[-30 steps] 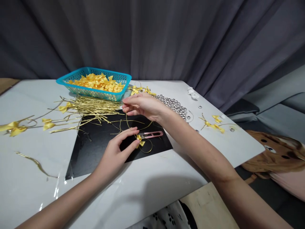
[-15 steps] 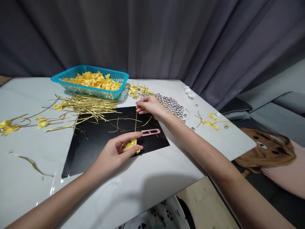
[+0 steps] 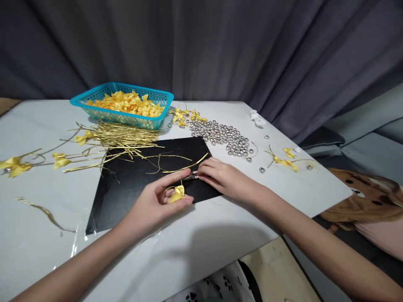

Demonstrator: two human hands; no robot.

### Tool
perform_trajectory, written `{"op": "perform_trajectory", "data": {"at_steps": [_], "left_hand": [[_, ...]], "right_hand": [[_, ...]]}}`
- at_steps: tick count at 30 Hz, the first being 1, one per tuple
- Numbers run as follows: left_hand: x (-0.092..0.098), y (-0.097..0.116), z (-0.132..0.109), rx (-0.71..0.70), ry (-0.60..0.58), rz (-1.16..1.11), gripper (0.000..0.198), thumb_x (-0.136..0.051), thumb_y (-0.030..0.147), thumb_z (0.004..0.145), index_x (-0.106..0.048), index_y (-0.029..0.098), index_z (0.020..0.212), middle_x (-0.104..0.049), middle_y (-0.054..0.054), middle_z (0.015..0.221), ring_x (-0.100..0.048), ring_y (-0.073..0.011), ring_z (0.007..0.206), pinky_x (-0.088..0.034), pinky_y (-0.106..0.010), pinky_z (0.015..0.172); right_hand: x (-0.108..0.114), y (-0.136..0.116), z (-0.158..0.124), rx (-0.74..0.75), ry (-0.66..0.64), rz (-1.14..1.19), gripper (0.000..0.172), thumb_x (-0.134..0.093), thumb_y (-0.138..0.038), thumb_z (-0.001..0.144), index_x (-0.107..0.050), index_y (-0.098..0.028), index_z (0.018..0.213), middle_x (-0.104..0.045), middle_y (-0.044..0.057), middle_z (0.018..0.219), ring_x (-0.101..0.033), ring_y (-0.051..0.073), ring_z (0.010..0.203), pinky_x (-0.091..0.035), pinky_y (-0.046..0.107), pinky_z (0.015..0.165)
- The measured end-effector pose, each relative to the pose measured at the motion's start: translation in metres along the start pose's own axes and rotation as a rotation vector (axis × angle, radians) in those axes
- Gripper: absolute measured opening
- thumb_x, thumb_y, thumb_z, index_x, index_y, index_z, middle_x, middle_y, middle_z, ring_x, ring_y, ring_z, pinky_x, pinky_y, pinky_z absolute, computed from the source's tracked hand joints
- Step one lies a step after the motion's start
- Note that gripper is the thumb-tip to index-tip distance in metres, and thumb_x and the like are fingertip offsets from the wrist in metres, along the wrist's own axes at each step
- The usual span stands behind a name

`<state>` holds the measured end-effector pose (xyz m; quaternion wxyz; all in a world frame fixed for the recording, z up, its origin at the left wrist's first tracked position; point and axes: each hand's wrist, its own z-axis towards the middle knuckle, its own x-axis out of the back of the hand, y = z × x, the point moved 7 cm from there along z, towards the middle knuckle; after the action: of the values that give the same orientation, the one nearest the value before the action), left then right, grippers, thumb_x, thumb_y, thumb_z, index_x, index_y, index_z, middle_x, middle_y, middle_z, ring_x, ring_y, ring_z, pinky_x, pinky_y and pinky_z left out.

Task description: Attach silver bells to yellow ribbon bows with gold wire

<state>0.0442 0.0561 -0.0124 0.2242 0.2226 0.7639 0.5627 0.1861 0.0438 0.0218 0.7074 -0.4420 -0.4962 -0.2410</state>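
Note:
My left hand point(image 3: 165, 193) is curled around a yellow ribbon bow point(image 3: 176, 194) over the black mat point(image 3: 126, 188). A thin gold wire loops beside the bow, and a short end stands up from it. To its right, my right hand point(image 3: 217, 174) is closed on small pink-handled thread snips point(image 3: 190, 177). Their metal blades point left, close to my left fingertips. Most of the handle is hidden by my right fingers. Loose gold wires point(image 3: 176, 157) lie on the mat just behind both hands.
A blue basket point(image 3: 121, 113) of yellow bows stands at the back left, with a bundle of gold wires point(image 3: 122, 138) in front. Silver beads point(image 3: 223, 136) are spread behind my right hand. Several wired bows point(image 3: 17, 165) lie at the left. The table's right edge borders a plush-faced brown item point(image 3: 362, 193).
My right hand has let go of the upright wire, come down toward me and taken hold of the snips. My left hand keeps the bow. The view has shifted slightly.

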Motion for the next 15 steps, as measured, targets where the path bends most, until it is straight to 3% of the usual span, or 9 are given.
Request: {"op": "perform_trajectory", "data": {"at_steps": [5, 9, 12, 15], "left_hand": [[-0.002, 0.0, -0.003, -0.019, -0.026, 0.013, 0.075, -0.075, 0.03, 0.066, -0.047, 0.019, 0.135, -0.076, -0.006, 0.084, -0.069, -0.02, 0.076, -0.052, -0.025, 0.062], [-0.003, 0.004, -0.003, -0.065, -0.019, 0.067, 0.072, -0.074, 0.031, 0.067, -0.049, 0.02, 0.134, -0.074, -0.008, 0.096, -0.069, -0.0207, 0.074, -0.053, -0.027, 0.059], [-0.004, 0.003, -0.003, -0.067, -0.032, 0.089, 0.07, -0.073, 0.031, 0.069, -0.048, 0.021, 0.134, -0.069, -0.01, 0.113, -0.069, -0.0204, 0.074, -0.055, -0.029, 0.061], [-0.002, 0.004, -0.002, -0.115, -0.008, 0.121, 0.068, -0.074, 0.03, 0.067, -0.052, 0.021, 0.131, -0.055, -0.01, 0.135, -0.065, -0.0259, 0.102, -0.055, -0.033, 0.081]], "right_hand": [[0.007, 0.02, -0.014, -0.275, 0.11, 0.062, 0.016, -0.034, -0.025, 0.096, -0.047, -0.018, 0.092, -0.06, 0.009, 0.093, -0.055, 0.02, 0.084, -0.044, 0.034, 0.073], [0.017, 0.022, -0.027, -0.413, 0.223, 0.474, 0.014, -0.029, -0.032, 0.098, -0.038, -0.021, 0.095, -0.059, 0.002, 0.081, -0.05, 0.013, 0.064, -0.042, 0.029, 0.063], [0.016, 0.007, -0.029, -0.403, 0.143, 0.792, 0.017, -0.04, -0.038, 0.095, -0.042, -0.021, 0.095, -0.055, -0.001, 0.075, -0.047, 0.011, 0.063, -0.04, 0.025, 0.06], [0.012, -0.003, -0.033, -0.473, 0.033, 0.856, 0.027, -0.051, -0.039, 0.089, -0.052, -0.018, 0.106, -0.052, -0.002, 0.073, -0.046, 0.01, 0.063, -0.038, 0.023, 0.058]]}}
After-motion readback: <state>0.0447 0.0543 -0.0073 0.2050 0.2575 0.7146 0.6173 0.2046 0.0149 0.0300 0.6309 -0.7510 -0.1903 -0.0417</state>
